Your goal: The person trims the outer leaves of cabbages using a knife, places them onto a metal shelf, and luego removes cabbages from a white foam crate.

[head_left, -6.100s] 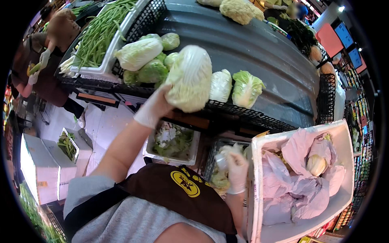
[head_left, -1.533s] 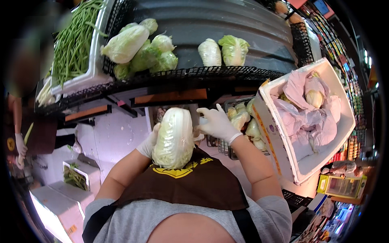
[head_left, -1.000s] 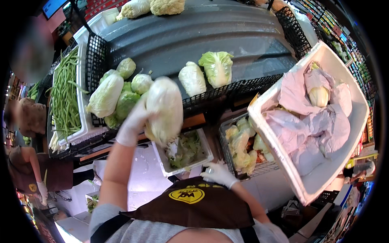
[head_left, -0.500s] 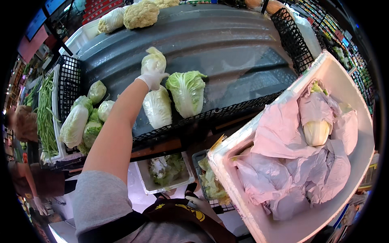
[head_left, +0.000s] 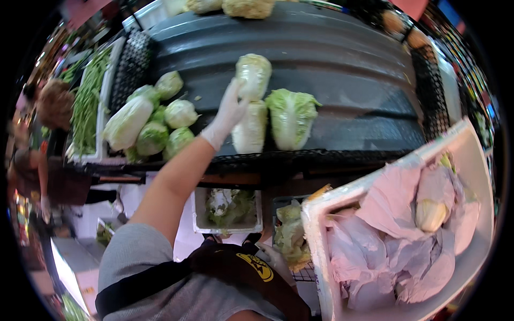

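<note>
My left hand point(head_left: 231, 109), in a white glove, reaches over the dark ridged display counter point(head_left: 342, 69). Its fingers lie along the left side of a wrapped napa cabbage point(head_left: 254, 75), not closed around it. Just below lies another pale napa cabbage point(head_left: 249, 128), end to end with the first. To its right is a leafier napa cabbage point(head_left: 292, 120) with green outer leaves. Down by my apron is my right hand point(head_left: 276, 263), gloved and low; its fingers do not show clearly.
Several cabbages point(head_left: 152, 138) are piled at the counter's left, beside a tray of green beans point(head_left: 91, 101). A white foam box point(head_left: 317, 235) with paper-wrapped vegetables point(head_left: 385, 241) stands at right. Below sit a bin of leaves point(head_left: 227, 227) and a dark crate point(head_left: 292, 235). A co-worker point(head_left: 51, 171) is at left.
My view has swung left, so the counter sits further right. My left hand has moved from the wrapped cabbage's lower end to its left side. That cabbage has turned slightly.
</note>
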A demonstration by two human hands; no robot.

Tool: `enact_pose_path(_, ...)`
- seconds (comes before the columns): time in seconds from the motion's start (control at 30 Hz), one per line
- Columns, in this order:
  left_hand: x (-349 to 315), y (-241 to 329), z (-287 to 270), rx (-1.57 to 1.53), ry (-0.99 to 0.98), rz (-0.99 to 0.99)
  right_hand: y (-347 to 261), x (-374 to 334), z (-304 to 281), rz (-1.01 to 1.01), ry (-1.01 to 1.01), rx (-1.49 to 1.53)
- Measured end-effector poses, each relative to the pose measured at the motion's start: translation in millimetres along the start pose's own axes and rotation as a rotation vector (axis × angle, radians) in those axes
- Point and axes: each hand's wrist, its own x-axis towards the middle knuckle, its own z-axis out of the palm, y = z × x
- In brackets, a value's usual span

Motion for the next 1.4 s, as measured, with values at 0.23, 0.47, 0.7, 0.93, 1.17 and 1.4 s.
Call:
enact_pose_path(0.23,-95.4,11.1,-146.4,0.559,0.218,0.005,-26.3,0.2,-8.3,0.140,0.107,0.017)
enact_pose_path(0.47,-39.0,15.7,-343.3,1.084,-0.230,-0.472,-33.6,1.9,23.0,0.157,0.097,0.016)
enact_pose_path(0.7,-56.3,23.1,-325.1,1.248,-0.298,-0.382,-62.1,-1.8,87.0,-0.063,0.016,-0.078)
enact_pose_path(0.93,-101.6,-9.4,-330.6,1.017,-0.014,-0.242,-96.9,3.9,121.0,0.053,0.143,0.318)
enact_pose_path(1.17,-114.3,-29.5,-336.1,0.802,0.139,0.060,-101.4,-4.8,121.2,-0.006,0.239,0.558)
enact_pose_path(1.4,-112.9,-14.7,-358.5,0.718,0.385,0.364,-82.8,-20.5,126.2,0.011,0.227,0.631)
